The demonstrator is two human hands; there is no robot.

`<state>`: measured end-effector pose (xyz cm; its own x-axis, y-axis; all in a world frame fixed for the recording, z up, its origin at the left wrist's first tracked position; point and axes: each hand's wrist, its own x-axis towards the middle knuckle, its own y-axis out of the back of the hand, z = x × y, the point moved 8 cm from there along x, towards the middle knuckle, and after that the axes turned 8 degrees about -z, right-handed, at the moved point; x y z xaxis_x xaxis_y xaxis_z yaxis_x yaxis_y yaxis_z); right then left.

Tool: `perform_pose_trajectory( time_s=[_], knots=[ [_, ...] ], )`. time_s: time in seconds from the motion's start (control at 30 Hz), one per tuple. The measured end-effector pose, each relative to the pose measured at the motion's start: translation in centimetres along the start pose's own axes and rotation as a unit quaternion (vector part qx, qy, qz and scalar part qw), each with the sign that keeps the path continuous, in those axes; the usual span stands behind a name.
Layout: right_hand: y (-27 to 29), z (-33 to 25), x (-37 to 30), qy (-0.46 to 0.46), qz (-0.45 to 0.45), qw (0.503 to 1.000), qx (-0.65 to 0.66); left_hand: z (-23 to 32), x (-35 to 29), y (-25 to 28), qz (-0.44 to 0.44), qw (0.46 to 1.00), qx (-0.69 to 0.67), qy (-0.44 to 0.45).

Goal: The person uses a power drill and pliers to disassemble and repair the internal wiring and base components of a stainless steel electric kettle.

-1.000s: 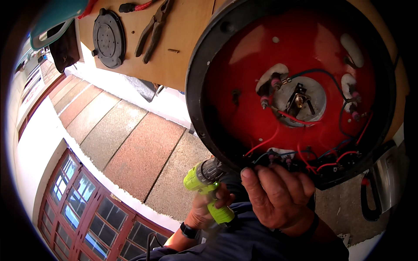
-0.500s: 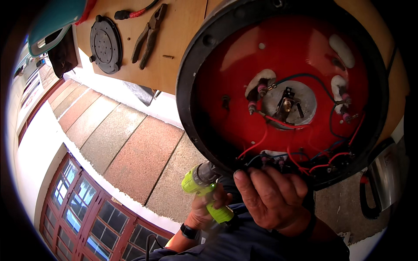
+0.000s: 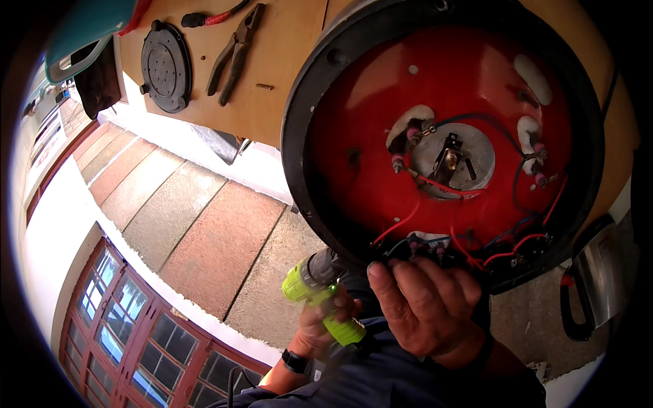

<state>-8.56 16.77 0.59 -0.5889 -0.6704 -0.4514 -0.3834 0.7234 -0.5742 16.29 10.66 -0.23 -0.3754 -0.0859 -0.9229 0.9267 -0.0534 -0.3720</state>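
A round appliance body with a black rim (image 3: 292, 139) is tipped toward me, its red underside (image 3: 367, 95) facing up. Around a bare metal disc (image 3: 426, 158) at its centre run red wires (image 3: 500, 258) and dark ones, joined to terminals set in white patches. My right hand (image 3: 432, 309) has its fingers curled over the near rim, close to the wiring. In my left hand (image 3: 318, 332) is a lime-green cordless drill (image 3: 297, 284), gripped by its handle. The drill's front end meets the lower left of the rim, which hides its tip.
On the wooden table (image 3: 194, 132) lie a black perforated disc (image 3: 166, 68), pliers (image 3: 235, 58), a small screw (image 3: 264, 86) and a red-and-black cable end (image 3: 204, 20). A metal kettle-like vessel (image 3: 602, 272) stands at right. Left are paving slabs (image 3: 211, 238) and a framed window (image 3: 136, 319).
The appliance body has shifted slightly to the right and turned a little. Both hands keep nearly the same place, the drill still against the rim's lower left.
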Motion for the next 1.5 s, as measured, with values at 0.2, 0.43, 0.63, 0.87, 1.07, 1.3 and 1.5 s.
perform_pose_trajectory(
  time_s=[0.2, 0.43, 0.63, 0.87, 1.07, 1.3, 1.5],
  knots=[
    [-0.1, -0.1, -0.5, -0.014, -0.022, 1.000, -0.003, -0.2, 0.8, 0.9, -0.047, 0.998, 0.011, -0.034],
    [-0.9, 0.6, -0.3, -0.045, -0.072, 0.995, -0.043, 0.0, 2.1, 0.7, -0.093, 0.991, 0.039, -0.092],
    [-1.1, 1.4, -0.4, -0.080, -0.114, 0.986, -0.092, -0.7, 2.6, 0.3, -0.137, 0.987, -0.036, -0.073],
    [-1.5, 1.8, -0.5, -0.118, -0.140, 0.972, -0.147, -1.3, 2.9, 0.4, -0.177, 0.979, -0.059, -0.082],
    [-1.6, 2.3, -0.8, -0.141, -0.151, 0.965, -0.162, -0.3, 2.4, -0.1, -0.081, 0.988, -0.042, -0.125],
    [-3.3, 0.8, -2.1, -0.150, -0.147, 0.965, -0.157, -0.7, 2.6, 0.3, -0.095, 0.989, -0.024, -0.112],
    [-4.8, 2.4, -3.7, -0.154, -0.134, 0.970, -0.134, -0.5, 2.6, 0.1, -0.111, 0.990, -0.034, -0.076]
  ],
)
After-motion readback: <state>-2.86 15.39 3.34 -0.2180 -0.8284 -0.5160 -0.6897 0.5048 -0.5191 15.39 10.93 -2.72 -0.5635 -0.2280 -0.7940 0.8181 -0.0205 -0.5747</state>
